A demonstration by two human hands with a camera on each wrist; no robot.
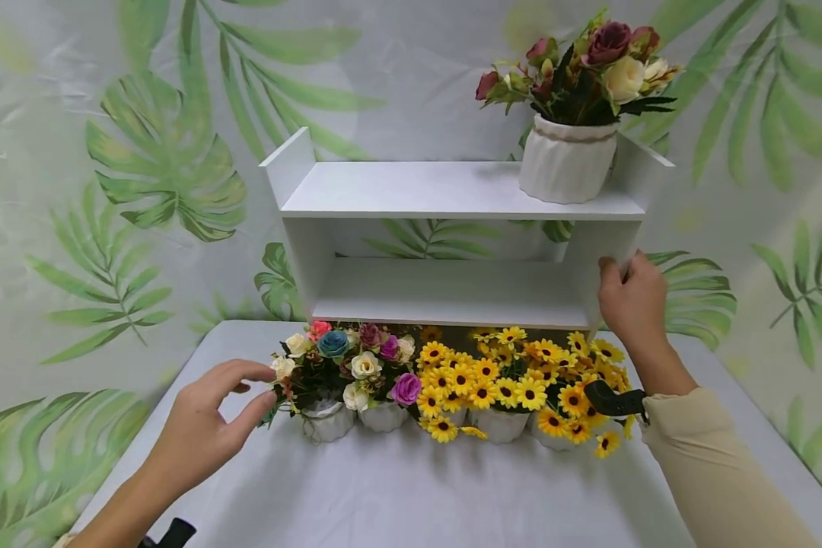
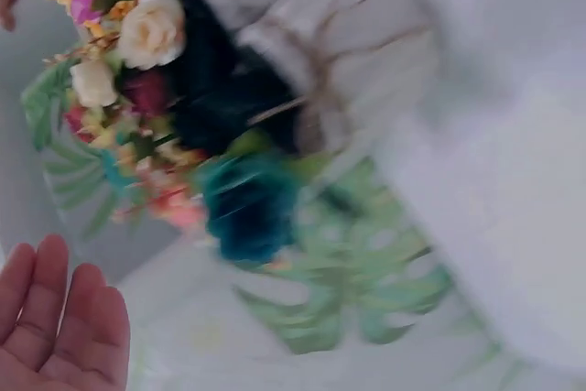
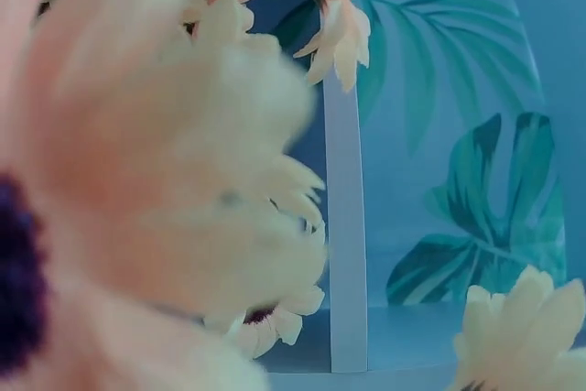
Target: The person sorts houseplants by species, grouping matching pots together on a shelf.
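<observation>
Two hands are working at opposite ends of a white shelf (image 1: 400, 188), whose long axis is running left to right behind a row of flower pots on the surface (image 1: 411, 495). The right hand (image 1: 633, 298) is gripping the shelf's right side panel, its fingers curling at the front edge beside the lower tier. The left hand (image 1: 208, 411) is hanging just left of the row, thumb and fingers parted with nothing between them, and the left pot (image 1: 329, 423) is standing upright to its right, its cream rose (image 1: 283, 368) lying right by the fingertips; whether they are touching, the head view is not settling. In the left wrist view the fingers are showing extended, with a blue rose (image 2: 249, 210) and the rest of that bouquet leaning out beyond them. For this pot the left hand is clearly being the nearer one, the right standing off at the far end, closer to the sunflowers (image 1: 574, 399). Those blooms are crowding the right wrist view and hiding the hand there. Above and left of the right hand, the rose pot (image 1: 567, 164) is sitting upright at the top tier's right end.
</observation>
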